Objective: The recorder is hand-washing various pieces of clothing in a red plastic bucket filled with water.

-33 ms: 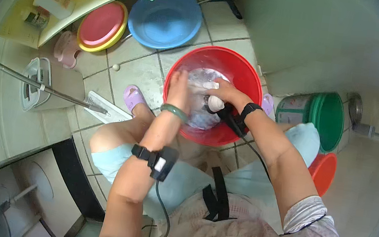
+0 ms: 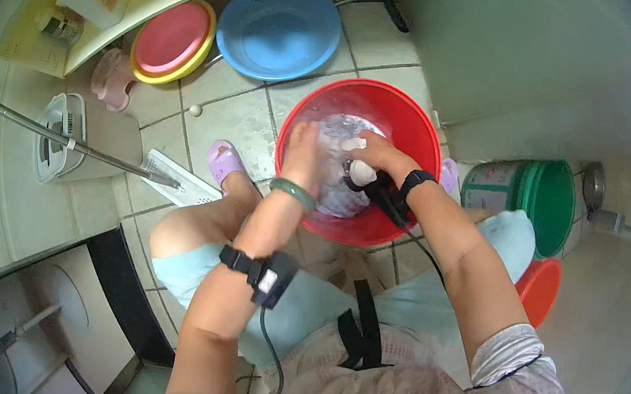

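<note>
Left hand (image 2: 302, 158) and right hand (image 2: 379, 154) are inside the tub (image 2: 416, 137), over cloth (image 2: 339, 200); whether fingers pinch it, I cannot tell.

The tiled floor (image 2: 229, 119), blue basin (image 2: 279, 32) and red tub (image 2: 416, 135) suggest a home washroom.

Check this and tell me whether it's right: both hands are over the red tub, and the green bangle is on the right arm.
Wrong arm: the head view shows the green bangle on the left arm. The left hand and right hand are over the red tub, as stated.
</note>
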Available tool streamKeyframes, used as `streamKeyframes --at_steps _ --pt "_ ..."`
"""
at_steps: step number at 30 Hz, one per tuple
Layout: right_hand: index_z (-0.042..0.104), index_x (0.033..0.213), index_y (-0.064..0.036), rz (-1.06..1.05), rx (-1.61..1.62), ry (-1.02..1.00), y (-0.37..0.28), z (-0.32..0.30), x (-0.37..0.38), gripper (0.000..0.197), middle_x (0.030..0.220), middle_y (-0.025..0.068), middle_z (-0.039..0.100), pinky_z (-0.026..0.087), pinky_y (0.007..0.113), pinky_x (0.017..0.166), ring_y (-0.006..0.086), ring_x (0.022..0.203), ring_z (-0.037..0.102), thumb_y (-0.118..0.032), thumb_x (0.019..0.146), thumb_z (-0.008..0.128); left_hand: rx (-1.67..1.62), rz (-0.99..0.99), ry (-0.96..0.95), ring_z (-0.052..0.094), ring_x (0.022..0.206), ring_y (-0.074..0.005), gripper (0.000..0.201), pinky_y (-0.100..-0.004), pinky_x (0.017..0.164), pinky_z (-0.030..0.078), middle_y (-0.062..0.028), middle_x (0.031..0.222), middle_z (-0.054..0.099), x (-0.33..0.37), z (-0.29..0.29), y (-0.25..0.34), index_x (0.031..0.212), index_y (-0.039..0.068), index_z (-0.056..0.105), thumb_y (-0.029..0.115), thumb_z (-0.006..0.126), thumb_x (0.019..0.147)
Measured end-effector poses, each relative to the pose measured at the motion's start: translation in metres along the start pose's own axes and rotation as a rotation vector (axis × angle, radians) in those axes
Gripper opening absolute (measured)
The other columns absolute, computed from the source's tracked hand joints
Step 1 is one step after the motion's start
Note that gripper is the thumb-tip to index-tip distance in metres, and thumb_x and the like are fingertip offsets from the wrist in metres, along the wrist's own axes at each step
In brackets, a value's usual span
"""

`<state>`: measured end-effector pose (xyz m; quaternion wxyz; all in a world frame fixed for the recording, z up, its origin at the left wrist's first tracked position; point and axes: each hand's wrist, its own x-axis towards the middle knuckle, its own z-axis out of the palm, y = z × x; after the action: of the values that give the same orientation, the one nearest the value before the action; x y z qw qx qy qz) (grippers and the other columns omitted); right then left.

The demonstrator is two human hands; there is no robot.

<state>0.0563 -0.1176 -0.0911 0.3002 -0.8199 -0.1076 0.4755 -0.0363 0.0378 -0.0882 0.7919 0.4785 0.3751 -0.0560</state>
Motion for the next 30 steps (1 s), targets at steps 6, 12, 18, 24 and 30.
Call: streamKeyframes --at_steps 6,12,18,24,30 --pt "0.062 0.103 -0.0116 0.004 -0.798 0.634 0.052 0.034 0.077 0.034 0.102 0.0131 0.061 0.041 0.046 0.083 0.0301 0.087 0.057 -0.031 0.075 0.059 -0.088 -0.099 -0.094 0.048 0.102 -0.0199 0.055 -0.0363 0.077 0.042 -0.0059 0.122 0.043 -0.035 0.015 0.021 0.132 0.015 0.033 0.044 0.049 0.088" --pt "0.064 0.096 -0.0104 -0.214 -0.809 0.171 0.021 0.022 0.082 0.026 0.103 0.0122 0.062 0.045 0.041 0.085 0.0286 0.097 0.058 -0.028 0.079 0.054 -0.107 -0.149 -0.134 0.053 0.100 -0.0227 0.050 -0.0365 0.081 0.043 -0.0090 0.114 0.050 -0.035 0.013 0.022 0.132 0.013 0.031 0.037 0.047 0.091" --pt "0.059 0.101 -0.0044 -0.106 -0.572 0.239 0.016 0.022 0.068 0.026 0.094 0.0191 0.063 0.048 0.044 0.076 0.0331 0.089 0.061 -0.017 0.081 0.048 -0.095 -0.250 -0.082 0.047 0.108 -0.0220 0.052 -0.0423 0.082 0.041 -0.0084 0.120 0.046 -0.023 0.019 0.011 0.129 0.016 0.034 0.045 0.048 0.089" --pt "0.052 0.117 -0.0060 -0.260 -0.239 0.314 -0.023 0.006 -0.035 0.037 0.112 0.0189 0.057 0.042 0.038 0.090 0.0319 0.104 0.055 -0.017 0.082 0.052 -0.082 -0.465 -0.222 0.037 0.120 -0.0309 0.062 -0.0571 0.089 0.033 -0.0102 0.130 0.040 -0.021 0.038 -0.004 0.129 0.020 0.036 0.062 0.040 0.084" --pt "0.053 0.113 -0.0056 -0.508 0.148 0.130 -0.054 0.036 -0.104 0.029 0.105 0.0165 0.061 0.044 0.034 0.085 0.0289 0.097 0.058 -0.015 0.086 0.050 -0.468 -0.536 -0.408 0.058 0.091 -0.0303 0.046 -0.0518 0.077 0.046 -0.0104 0.098 0.060 0.037 0.003 -0.067 0.103 0.012 0.056 0.051 0.038 0.088"
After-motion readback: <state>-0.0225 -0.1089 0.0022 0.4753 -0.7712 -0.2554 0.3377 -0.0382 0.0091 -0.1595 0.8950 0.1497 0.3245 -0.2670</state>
